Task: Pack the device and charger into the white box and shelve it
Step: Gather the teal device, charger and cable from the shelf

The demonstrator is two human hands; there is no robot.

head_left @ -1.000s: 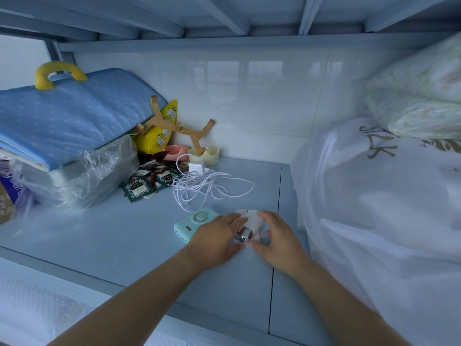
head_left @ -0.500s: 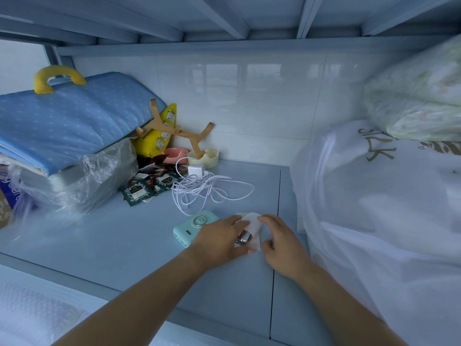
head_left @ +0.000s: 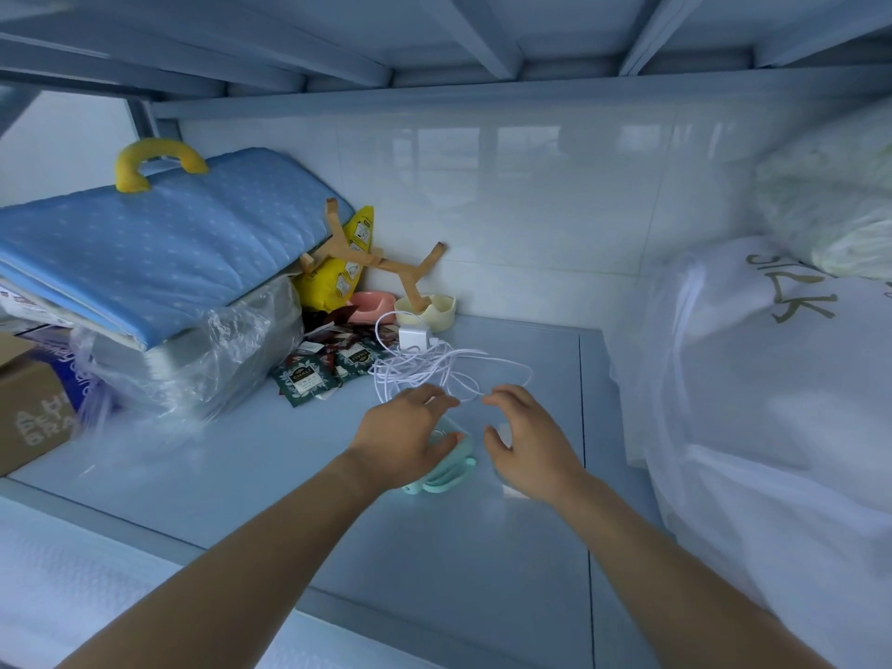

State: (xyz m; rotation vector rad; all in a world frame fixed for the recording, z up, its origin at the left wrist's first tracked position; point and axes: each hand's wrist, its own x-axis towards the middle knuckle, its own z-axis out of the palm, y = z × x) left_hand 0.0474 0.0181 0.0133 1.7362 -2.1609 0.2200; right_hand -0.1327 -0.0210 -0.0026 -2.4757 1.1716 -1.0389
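Note:
A mint-green device point(head_left: 451, 468) lies on the blue shelf point(head_left: 241, 475), partly under my left hand point(head_left: 405, 437). That hand's fingers stretch forward and its thumb lies over the device. My right hand point(head_left: 528, 439) hovers beside it with loosely curved fingers and holds nothing. A small white item point(head_left: 505, 433) shows only in slivers beneath the right palm. The white charger plug point(head_left: 413, 336) sits further back, and its tangled white cable point(head_left: 434, 374) lies just beyond both sets of fingertips.
Tea sachets point(head_left: 309, 376), a cream cup point(head_left: 427, 311) with a wooden stand and a yellow pouch point(head_left: 338, 272) crowd the back. A blue padded bag point(head_left: 159, 253) on wrapped goods fills the left, with a cardboard box point(head_left: 29, 417) beside it. A white bagged quilt point(head_left: 772, 403) fills the right.
Both hands have left the small white item they pinched and moved forward toward the cable with fingers spread. The green device now lies under my left palm.

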